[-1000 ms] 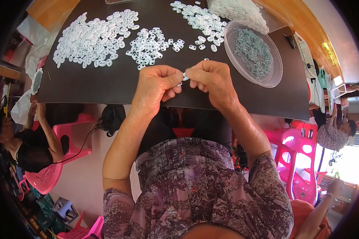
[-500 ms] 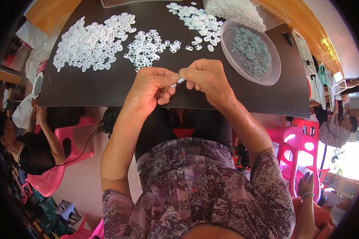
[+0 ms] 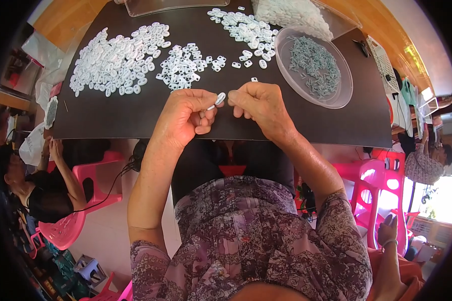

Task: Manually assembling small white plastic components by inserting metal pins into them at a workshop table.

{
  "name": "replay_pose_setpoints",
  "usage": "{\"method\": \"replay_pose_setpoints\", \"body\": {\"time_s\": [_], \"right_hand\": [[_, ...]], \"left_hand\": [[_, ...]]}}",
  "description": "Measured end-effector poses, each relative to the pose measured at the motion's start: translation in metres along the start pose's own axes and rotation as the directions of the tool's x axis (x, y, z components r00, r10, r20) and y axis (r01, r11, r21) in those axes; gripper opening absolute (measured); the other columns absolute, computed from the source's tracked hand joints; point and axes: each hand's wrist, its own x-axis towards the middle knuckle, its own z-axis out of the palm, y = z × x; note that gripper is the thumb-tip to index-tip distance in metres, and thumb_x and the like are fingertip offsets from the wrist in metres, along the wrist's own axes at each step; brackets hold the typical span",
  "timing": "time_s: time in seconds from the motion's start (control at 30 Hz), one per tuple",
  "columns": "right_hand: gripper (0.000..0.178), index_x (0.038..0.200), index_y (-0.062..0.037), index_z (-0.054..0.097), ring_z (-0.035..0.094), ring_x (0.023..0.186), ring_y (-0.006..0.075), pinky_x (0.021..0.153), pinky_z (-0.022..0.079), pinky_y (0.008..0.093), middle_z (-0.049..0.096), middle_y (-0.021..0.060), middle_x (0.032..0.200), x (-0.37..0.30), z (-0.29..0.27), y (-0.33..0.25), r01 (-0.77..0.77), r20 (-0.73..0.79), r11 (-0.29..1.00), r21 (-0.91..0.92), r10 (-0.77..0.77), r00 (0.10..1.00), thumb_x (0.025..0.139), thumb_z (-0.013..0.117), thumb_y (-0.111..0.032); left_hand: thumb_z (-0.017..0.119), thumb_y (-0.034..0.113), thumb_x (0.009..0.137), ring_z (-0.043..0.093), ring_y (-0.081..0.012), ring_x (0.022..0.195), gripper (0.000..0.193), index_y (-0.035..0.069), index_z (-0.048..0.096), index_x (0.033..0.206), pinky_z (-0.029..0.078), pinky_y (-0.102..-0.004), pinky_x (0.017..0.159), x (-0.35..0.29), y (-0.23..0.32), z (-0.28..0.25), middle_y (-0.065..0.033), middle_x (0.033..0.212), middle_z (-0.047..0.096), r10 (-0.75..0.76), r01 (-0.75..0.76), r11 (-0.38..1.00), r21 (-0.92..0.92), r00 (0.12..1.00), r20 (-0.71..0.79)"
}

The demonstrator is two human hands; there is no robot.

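1. Pink plastic chairs stand on both sides of the room, one on the left under a seated person in black, one on the right.
2. Before me, the worker in a patterned purple shirt sits at a dark table, both hands above its near edge.
3. Their left hand is closed in a pinch, thumb and forefinger gripping a white oval piece that juts out, tilted, toward the other hand. Just below it a second white piece shows at the curled fingers.
4. Their right hand faces it, slightly apart from the oval, fingers bent and thumb drawn to the forefinger; I cannot tell whether anything small sits between those tips.
5. One loose white piece lies just beyond the right hand.
6. Farther back are a broad heap of white ovals at left, a smaller heap of holed white pieces near the left hand, and another white heap.
7. To the right, a round clear tub holds thin grey-green bits.
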Motion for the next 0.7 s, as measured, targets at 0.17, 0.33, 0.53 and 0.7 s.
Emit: {"method": "replay_pose_setpoints", "body": {"time_s": [0.17,0.33,0.53,0.7], "right_hand": [[0.021,0.074,0.0012,0.063,0.048,0.056,0.0044,0.051,0.038,0.0195,0.059,0.0027,0.062,-0.005,-0.001,0.006,0.01,-0.035,0.999,-0.052,-0.012,0.999,0.083,0.062,-0.017],[0.012,0.082,0.0019,0.064,0.052,0.063,0.0049,0.056,0.041,0.02,0.061,0.0029,0.069,-0.01,-0.002,0.008,0.084,-0.049,0.996,-0.008,-0.084,0.995,0.082,0.062,-0.01],[0.014,0.095,0.0034,0.063,0.054,0.069,0.0051,0.062,0.044,0.0208,0.062,0.0026,0.076,-0.013,0.002,0.007,0.175,-0.088,0.983,0.052,-0.17,0.982,0.083,0.06,-0.001],[0.023,0.106,0.0009,0.062,0.054,0.072,0.0042,0.064,0.045,0.0207,0.062,0.0011,0.079,-0.013,0.005,0.006,0.186,-0.042,0.983,-0.004,-0.186,0.982,0.083,0.059,-0.001]], "left_hand": [[0.063,0.01,0.082,0.039,-0.0099,0.044,0.017,-0.007,0.059,0.081,0.024,-0.0221,0.037,0.001,-0.004,-0.001,-0.0033,0.054,0.047,0.039,-0.04,0.999,0.013,0.999,0.022],[0.06,0.012,0.084,0.037,-0.0107,0.046,0.019,-0.007,0.058,0.083,0.023,-0.0222,0.038,0.001,-0.004,-0.004,-0.0033,0.055,0.045,-0.007,0.011,0.997,-0.075,0.998,0.064],[0.059,0.01,0.084,0.037,-0.0105,0.045,0.019,-0.008,0.059,0.082,0.023,-0.0221,0.038,-0.001,-0.004,-0.002,-0.003,0.054,0.044,-0.03,0.044,0.991,-0.123,0.993,0.115],[0.059,0.011,0.084,0.035,-0.0093,0.043,0.018,-0.007,0.059,0.081,0.023,-0.0222,0.038,0.0,-0.005,-0.004,-0.002,0.053,0.044,-0.033,0.049,0.991,-0.126,0.992,0.124]]}}
